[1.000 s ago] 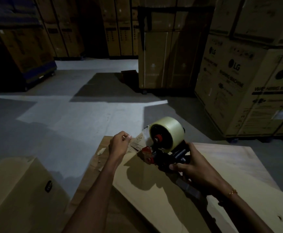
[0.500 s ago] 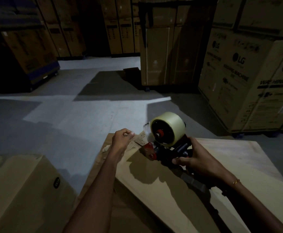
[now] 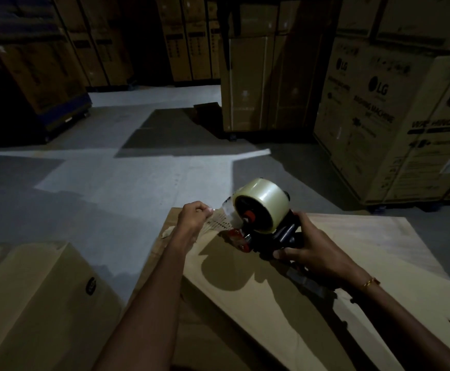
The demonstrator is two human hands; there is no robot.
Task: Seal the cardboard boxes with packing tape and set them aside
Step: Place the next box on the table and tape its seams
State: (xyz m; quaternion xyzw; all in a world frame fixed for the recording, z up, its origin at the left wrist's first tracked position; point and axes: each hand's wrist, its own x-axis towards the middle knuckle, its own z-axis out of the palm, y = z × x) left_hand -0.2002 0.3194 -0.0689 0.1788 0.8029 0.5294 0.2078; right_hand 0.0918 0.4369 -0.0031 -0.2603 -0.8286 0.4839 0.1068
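Observation:
A large cardboard box [image 3: 285,298] lies in front of me with its top flaps meeting at a seam. My right hand [image 3: 312,253] grips the black handle of a tape dispenser [image 3: 261,218] carrying a pale roll of clear tape, held at the box's far edge. My left hand [image 3: 193,216] pinches the loose end of the tape [image 3: 222,212] just left of the roll, above the box's far corner. A dark strip of tape runs along the seam behind the dispenser.
A second brown box [image 3: 33,301] sits low at the left. Tall stacks of printed appliance cartons [image 3: 395,113] stand to the right and along the back. Grey concrete floor [image 3: 127,183] stretches ahead, partly lit.
The dispenser and both hands have stayed at the box's far edge. My left hand has drawn the tape end slightly away from the roll.

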